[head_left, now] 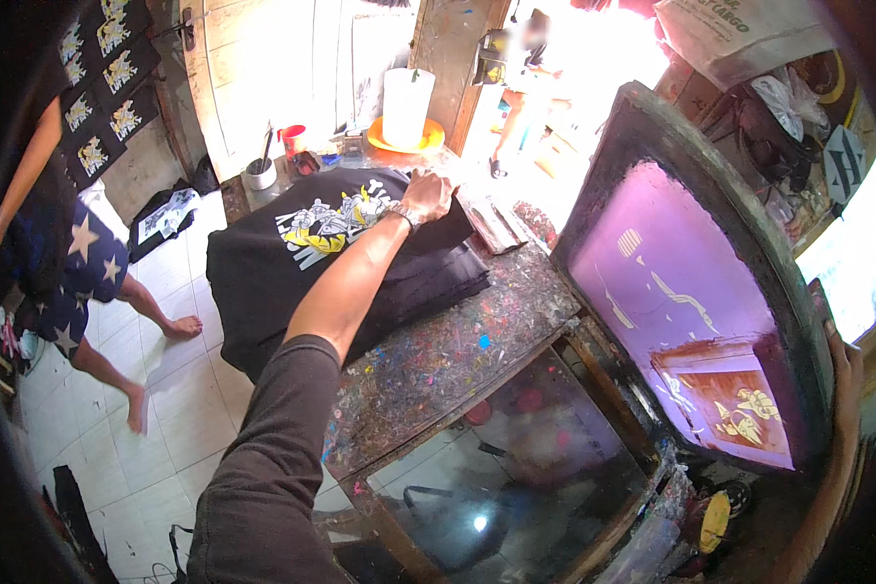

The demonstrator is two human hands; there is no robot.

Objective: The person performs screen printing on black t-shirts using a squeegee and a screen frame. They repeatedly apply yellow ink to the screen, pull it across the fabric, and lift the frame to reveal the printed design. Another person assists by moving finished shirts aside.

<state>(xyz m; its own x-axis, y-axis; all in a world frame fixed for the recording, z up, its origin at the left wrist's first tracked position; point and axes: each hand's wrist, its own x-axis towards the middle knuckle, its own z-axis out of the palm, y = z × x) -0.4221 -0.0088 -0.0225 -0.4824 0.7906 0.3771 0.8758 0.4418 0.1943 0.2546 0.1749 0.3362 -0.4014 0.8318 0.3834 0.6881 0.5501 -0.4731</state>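
Note:
My left hand point(425, 199) is closed on the upper edge of a black shirt point(263, 282) with a white and yellow print, lying on stacked dark fabric at the back of a paint-spattered worktable point(487, 321). My right hand point(837, 355) grips the outer edge of a raised screen-printing frame point(603, 185) at the right; its mesh is purple with pale design shapes and a brown ink band low down. Below the table's spattered top is a dark glass panel point(516, 472).
A co-worker's legs point(102, 292) stand at the left on white tiles. Another person point(526, 88) is in the bright doorway. Cups point(292, 141) and a white bucket point(407, 102) sit at the table's back. Printed black pieces point(119, 70) hang upper left. Bags and tools point(779, 112) crowd the right wall.

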